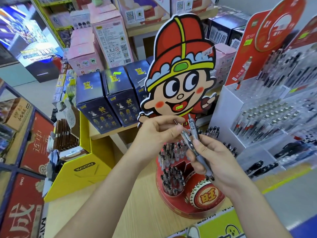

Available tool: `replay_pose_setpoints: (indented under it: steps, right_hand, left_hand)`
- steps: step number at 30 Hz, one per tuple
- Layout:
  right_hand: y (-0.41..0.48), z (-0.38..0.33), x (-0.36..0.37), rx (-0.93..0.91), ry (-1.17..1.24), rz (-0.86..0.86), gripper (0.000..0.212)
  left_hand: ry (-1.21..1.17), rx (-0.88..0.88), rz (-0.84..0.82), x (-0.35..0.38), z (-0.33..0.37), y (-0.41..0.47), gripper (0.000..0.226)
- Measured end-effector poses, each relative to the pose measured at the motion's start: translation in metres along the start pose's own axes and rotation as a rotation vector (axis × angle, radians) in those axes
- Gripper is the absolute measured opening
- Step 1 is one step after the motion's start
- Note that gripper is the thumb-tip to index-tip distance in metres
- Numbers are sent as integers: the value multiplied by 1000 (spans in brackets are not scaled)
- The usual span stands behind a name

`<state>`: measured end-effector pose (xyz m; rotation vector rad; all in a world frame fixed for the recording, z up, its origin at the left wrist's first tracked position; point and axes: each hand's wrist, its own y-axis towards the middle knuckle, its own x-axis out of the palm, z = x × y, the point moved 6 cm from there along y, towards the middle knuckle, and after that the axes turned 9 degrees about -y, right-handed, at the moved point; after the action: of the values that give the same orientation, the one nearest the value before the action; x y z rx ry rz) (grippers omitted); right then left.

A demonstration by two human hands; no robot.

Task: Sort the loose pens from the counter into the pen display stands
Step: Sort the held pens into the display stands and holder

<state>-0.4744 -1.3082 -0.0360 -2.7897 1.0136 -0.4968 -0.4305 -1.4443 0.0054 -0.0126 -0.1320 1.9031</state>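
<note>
Both hands are raised above a round red pen display stand (173,201) with a cartoon-boy cut-out (180,71) at its back. My right hand (216,162) grips two grey-barrelled pens. The upright one (193,127) points its clicker up; the slanted one (184,137) crosses beside it. My left hand (157,133) pinches the upper end of the slanted pen. Several dark-capped pens (173,176) stand in the red stand's holes below the hands.
A white tiered stand (228,107) full of pens rises on the right, with a red backboard (257,40) behind. Dark blue boxes (96,103) and pink boxes (80,54) sit at the back. A yellow cardboard display (75,170) stands at the left on the wooden counter (137,212).
</note>
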Motion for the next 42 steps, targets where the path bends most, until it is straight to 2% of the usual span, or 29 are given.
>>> replay_pose_setpoints:
  steps: [2,5,7,9,11,14,19,25,33,36,38,42]
  right_hand:
    - [-2,-2,-3,0,6,19,21]
    - [-5,-6,-26,-21,-113,202,28]
    - [-6,-14,-44,-52,-135,297,34]
    - [-8,-23,-56,-103,-125,337,35]
    - [-8,-30,-60,-154,-108,352,33]
    - [-7,-31,-61,-187,-83,348,29]
    - [-7,-26,-59,-167,-62,312,26]
    - [-5,-25,-61,-148,-50,293,22]
    - [-5,-23,-58,-142,-105,295,22]
    - [-5,-21,-58,-132,-86,322,15]
    - [-5,-21,-57,-135,-89,331,12]
    - [-5,-22,-55,-147,-92,359,9]
  left_hand:
    - [-44,54,78,-1,9,-3,20]
    - [-50,261,273,-17,35,-10,14]
    - [38,422,375,-26,56,-15,7]
    - [222,496,395,-24,62,-16,15]
    - [334,467,358,-16,53,-12,21]
    - [448,442,360,-10,33,-7,13]
    - [532,356,328,-8,9,2,5]
    - [598,244,242,-2,-14,8,13]
    - [793,295,99,6,-24,11,18]
    - [845,298,26,10,-20,13,22]
    - [870,275,43,10,-19,15,18]
    - [818,261,217,8,-16,13,12]
